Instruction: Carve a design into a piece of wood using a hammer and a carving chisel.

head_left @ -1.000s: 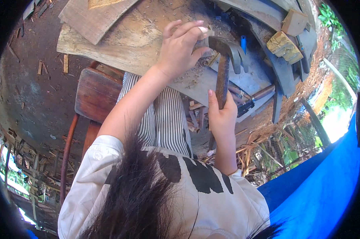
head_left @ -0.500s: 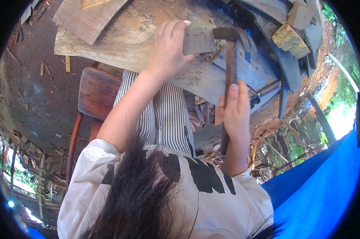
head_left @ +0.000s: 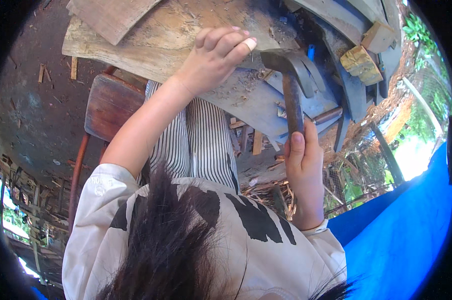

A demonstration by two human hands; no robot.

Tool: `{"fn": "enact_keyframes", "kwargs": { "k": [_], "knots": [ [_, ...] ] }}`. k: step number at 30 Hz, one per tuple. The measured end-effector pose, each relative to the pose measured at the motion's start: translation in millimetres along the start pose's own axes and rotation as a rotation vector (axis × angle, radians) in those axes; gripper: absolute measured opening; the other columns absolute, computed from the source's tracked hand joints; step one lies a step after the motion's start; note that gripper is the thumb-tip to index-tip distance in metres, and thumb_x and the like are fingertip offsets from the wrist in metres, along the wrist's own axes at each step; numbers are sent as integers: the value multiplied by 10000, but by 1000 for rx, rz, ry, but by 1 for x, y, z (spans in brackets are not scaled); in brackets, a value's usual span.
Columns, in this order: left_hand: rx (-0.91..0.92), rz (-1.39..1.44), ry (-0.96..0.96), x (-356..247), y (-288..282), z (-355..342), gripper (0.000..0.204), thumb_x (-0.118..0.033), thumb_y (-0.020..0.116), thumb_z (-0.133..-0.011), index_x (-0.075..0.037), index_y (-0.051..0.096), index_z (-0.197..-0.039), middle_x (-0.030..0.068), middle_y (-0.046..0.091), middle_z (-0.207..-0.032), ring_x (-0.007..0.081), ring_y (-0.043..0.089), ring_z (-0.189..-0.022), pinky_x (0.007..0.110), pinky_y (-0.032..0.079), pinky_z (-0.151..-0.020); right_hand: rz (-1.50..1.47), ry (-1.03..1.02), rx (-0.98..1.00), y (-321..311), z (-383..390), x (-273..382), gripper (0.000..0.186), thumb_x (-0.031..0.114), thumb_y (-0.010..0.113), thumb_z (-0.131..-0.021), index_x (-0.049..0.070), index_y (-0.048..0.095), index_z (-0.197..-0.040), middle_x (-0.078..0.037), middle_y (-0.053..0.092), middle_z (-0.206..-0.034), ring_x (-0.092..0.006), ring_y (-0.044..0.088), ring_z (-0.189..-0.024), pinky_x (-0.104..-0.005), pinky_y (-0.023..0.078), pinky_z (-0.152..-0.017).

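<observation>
Nearer the left hand [head_left: 213,60] now, the hammer [head_left: 290,92] sits clamped in the right hand [head_left: 304,159]. Left fingers curl, any grip hidden.

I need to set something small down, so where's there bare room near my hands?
The pale slab looks most open between the brown board and your left hand, though slightly littered. The right side is crowded with the hammer in your right hand, wood blocks and grey planks.
</observation>
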State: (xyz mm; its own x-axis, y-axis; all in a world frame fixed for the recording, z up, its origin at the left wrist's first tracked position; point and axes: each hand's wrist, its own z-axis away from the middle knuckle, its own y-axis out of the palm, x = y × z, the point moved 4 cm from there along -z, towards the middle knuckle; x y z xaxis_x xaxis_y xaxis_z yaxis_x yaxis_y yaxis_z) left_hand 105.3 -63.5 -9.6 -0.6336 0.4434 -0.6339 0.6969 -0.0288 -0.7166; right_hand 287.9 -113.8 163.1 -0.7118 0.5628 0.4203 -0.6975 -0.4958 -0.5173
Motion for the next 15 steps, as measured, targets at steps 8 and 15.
{"fn": "enact_keyframes", "kwargs": {
  "k": [8, 15],
  "knots": [
    [-36, -83, 87, 1, 2, 7, 641, -82, 671, -686, -206, 509, -1294, -47, 517, -1248, 157, 464, -1192, 324, 291, -968, 128, 45, 42, 5, 9, -10, 268, 244, 460, -1028, 32, 470, -1193, -194, 615, -720, -384, 642, -639, -401, 473, -566],
    [-49, -63, 67, -2, 2, 5, 617, -63, 638, -724, -200, 488, -1307, -38, 527, -1251, 145, 464, -1202, 325, 283, -966, 158, 22, 12, 9, 4, -8, 258, 231, 472, -1024, 49, 461, -1206, -212, 618, -716, -433, 636, -664, -430, 472, -568]
  ]
}}
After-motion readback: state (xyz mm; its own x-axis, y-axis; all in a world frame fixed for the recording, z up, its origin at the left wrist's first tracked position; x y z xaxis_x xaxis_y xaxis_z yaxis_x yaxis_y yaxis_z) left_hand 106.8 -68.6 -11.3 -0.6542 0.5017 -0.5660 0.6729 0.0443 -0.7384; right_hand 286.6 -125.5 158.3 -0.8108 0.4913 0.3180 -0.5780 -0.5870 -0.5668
